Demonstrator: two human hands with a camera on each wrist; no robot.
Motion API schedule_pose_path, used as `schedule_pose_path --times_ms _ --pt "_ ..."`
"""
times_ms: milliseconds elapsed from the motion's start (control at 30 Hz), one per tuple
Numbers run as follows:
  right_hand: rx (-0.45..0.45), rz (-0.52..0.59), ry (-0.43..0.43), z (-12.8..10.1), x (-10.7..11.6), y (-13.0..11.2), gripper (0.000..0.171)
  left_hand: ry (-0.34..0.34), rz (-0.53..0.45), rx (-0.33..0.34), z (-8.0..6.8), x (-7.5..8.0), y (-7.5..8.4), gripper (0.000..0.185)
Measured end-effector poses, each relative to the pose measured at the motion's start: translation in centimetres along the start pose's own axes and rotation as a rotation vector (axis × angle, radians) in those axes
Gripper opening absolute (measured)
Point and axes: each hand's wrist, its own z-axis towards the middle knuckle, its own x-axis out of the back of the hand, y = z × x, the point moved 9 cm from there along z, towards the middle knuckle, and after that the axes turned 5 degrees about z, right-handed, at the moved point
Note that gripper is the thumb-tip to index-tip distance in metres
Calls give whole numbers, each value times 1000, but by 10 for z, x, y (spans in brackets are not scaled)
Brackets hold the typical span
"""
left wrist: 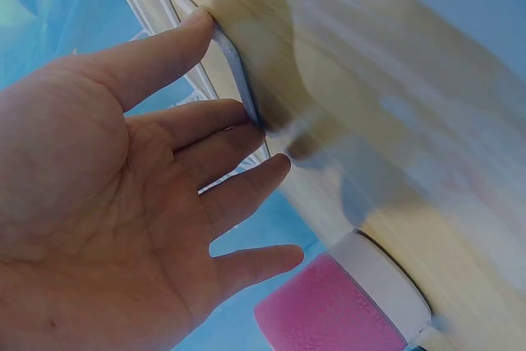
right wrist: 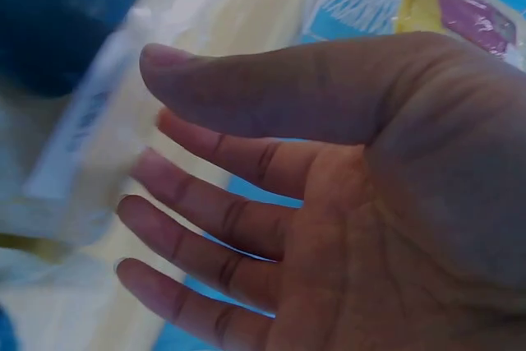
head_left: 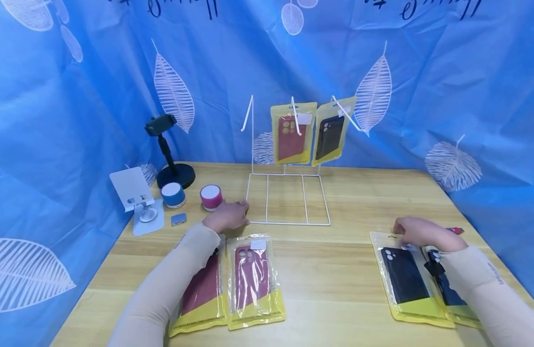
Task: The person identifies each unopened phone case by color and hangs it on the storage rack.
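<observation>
My left hand point(head_left: 227, 215) pinches the front left corner of the white wire display rack point(head_left: 288, 223), with thumb and fingertips on the wire in the left wrist view. Two packaged red phone cases lie below it: one package point(head_left: 252, 279) in full view, the other point(head_left: 201, 294) partly under my sleeve. My right hand point(head_left: 424, 233) hovers at the top of a packaged black phone case point(head_left: 404, 274), its fingers apart with nothing between them in the right wrist view. Another packaged dark case point(head_left: 450, 291) lies partly hidden under my right wrist.
A packaged red case point(head_left: 293, 140) and a packaged black case point(head_left: 330, 137) hang on the rack's hooks. At left stand a pink speaker point(head_left: 211, 196), a blue speaker point(head_left: 173, 195), a white phone stand point(head_left: 134, 188) and a black stand point(head_left: 167, 154). A red item point(head_left: 456, 230) lies at right.
</observation>
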Motion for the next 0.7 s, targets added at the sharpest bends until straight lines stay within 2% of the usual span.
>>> schedule_pose_path --times_ms 100,300,467,567,700 --pt "-35 24 -2 3 -4 9 22 1 -2 4 0 0 0 66" --pt "-26 29 27 5 -8 13 8 -4 -23 5 -1 -1 1 66" --pt "-22 44 64 4 -5 12 8 -1 -25 2 0 -2 0 67" --pt "7 51 109 2 1 8 10 1 -29 2 0 -1 -1 67" --pt "92 46 191 -1 14 -2 11 -6 -39 1 -1 -1 -1 67"
